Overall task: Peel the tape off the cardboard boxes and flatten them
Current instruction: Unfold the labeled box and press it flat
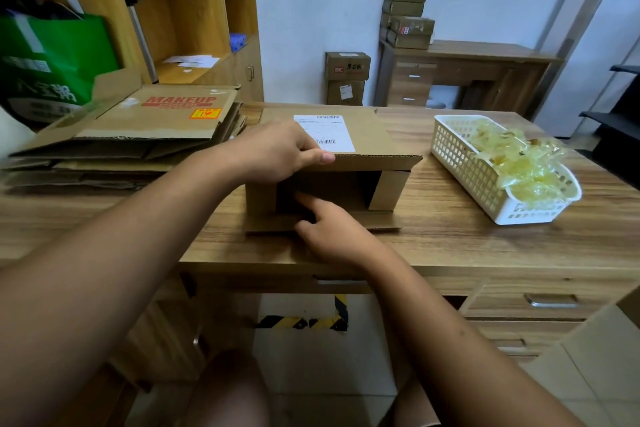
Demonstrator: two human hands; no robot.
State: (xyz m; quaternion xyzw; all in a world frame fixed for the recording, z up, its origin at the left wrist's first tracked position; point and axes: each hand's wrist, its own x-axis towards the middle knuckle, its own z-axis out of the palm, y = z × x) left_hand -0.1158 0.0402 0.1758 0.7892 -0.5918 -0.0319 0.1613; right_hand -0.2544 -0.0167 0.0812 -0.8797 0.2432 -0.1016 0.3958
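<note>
A brown cardboard box (374, 135) with a white shipping label (325, 132) on top lies on the wooden desk (450, 243), its near end open with the flaps spread. My left hand (277, 152) grips the box's top front edge, thumb along the flap. My right hand (332, 232) rests on the bottom flap (384, 220), its forefinger pointing into the dark opening. A stack of flattened cardboard boxes (138, 135) lies at the left, the top one printed MAKEUP.
A white plastic basket (481, 180) holding crumpled yellowish tape stands at the right of the desk. A green bag (52, 62) and wooden shelves (187, 10) are at the left. More taped boxes (346, 76) stand by the far wall and on a second desk (485, 55).
</note>
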